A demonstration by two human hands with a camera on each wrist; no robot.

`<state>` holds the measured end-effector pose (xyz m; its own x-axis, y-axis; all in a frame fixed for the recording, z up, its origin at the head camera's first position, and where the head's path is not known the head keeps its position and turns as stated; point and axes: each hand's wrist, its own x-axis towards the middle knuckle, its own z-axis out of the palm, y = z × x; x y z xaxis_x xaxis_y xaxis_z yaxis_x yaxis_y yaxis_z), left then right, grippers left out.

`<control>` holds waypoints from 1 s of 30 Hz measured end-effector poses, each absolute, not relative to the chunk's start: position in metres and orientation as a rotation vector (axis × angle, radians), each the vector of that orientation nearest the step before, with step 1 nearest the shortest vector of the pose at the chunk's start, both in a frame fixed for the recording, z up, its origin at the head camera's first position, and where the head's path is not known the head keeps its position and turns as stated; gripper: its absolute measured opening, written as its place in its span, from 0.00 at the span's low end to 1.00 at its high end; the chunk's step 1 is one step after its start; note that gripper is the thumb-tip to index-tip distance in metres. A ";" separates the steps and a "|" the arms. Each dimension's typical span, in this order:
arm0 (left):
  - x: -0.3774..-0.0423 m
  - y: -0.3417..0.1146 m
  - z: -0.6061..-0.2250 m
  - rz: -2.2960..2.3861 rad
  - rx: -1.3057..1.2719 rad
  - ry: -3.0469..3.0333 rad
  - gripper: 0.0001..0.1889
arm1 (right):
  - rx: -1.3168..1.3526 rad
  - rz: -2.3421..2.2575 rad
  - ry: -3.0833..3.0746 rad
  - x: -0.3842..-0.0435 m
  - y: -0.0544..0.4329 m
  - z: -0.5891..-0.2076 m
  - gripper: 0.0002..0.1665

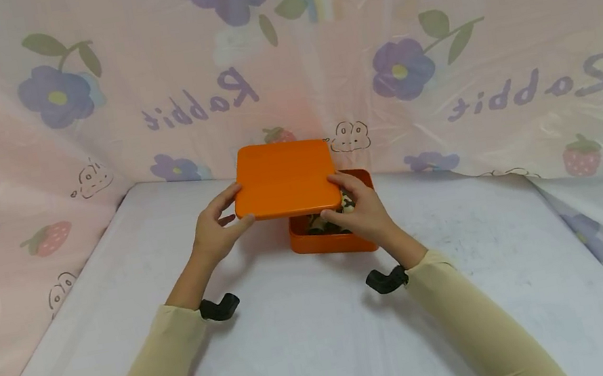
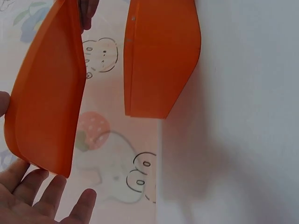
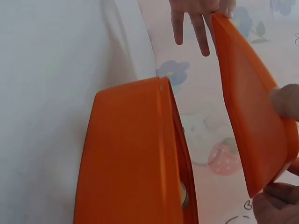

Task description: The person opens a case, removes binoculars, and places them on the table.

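Both hands hold up an orange lid (image 1: pixel 284 177), its smooth top facing the head camera. My left hand (image 1: pixel 212 233) pinches the lid's left edge between thumb and fingers. On the opposite edge my right hand (image 1: pixel 367 211) grips it the same way. Behind and below the lid sits an orange box (image 1: pixel 335 243) on the table, open at the top. Dark, mottled items (image 1: pixel 337 222) show inside it, largely hidden by the lid and right hand. Both wrist views show a gap between the lid (image 2: pixel 51 93) and the box (image 3: pixel 126 154).
The table has a white cover (image 1: pixel 304 347). A pink curtain (image 1: pixel 284 51) printed with flowers, strawberries and rabbits rises close behind the box and along both sides. Black curved pieces (image 1: pixel 220 308) are worn at both wrists, over the sleeve cuffs.
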<state>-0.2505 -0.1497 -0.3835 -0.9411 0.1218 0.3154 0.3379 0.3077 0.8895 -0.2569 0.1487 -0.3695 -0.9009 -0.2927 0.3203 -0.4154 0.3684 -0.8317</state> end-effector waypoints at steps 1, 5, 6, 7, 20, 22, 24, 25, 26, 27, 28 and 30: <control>-0.250 -0.151 -0.383 -1.692 -0.419 -2.379 0.33 | 0.649 1.566 -2.508 -0.257 0.147 -0.369 0.43; -0.249 -0.156 -0.380 -1.700 -0.398 -2.376 0.32 | 0.668 1.511 -2.519 -0.260 0.144 -0.370 0.42; -0.249 -0.157 -0.380 -1.702 -0.395 -2.378 0.32 | 0.672 1.491 -2.521 -0.261 0.143 -0.370 0.41; -0.249 -0.158 -0.380 -1.706 -0.388 -2.377 0.32 | 0.678 1.481 -2.517 -0.261 0.142 -0.370 0.41; -0.241 -0.173 -0.391 -1.679 -0.347 -2.404 0.33 | 0.678 1.490 -2.542 -0.260 0.126 -0.375 0.42; -0.240 -0.176 -0.392 -1.665 -0.339 -2.410 0.33 | 0.677 1.478 -2.534 -0.260 0.123 -0.375 0.42; -0.240 -0.178 -0.392 -1.655 -0.332 -2.411 0.32 | 0.680 1.482 -2.523 -0.259 0.120 -0.375 0.42; -0.239 -0.179 -0.392 -1.652 -0.330 -2.411 0.33 | 0.677 1.487 -2.522 -0.259 0.118 -0.374 0.42; -0.239 -0.180 -0.392 -1.646 -0.327 -2.413 0.33 | 0.673 1.485 -2.525 -0.259 0.116 -0.374 0.42; -0.238 -0.180 -0.391 -1.641 -0.324 -2.416 0.33 | 0.667 1.492 -2.528 -0.258 0.114 -0.374 0.42; -0.238 -0.181 -0.391 -1.651 -0.313 -2.412 0.33 | 0.661 1.497 -2.532 -0.258 0.113 -0.374 0.42; -0.238 -0.182 -0.392 -1.658 -0.299 -2.410 0.33 | 0.652 1.507 -2.538 -0.258 0.110 -0.373 0.42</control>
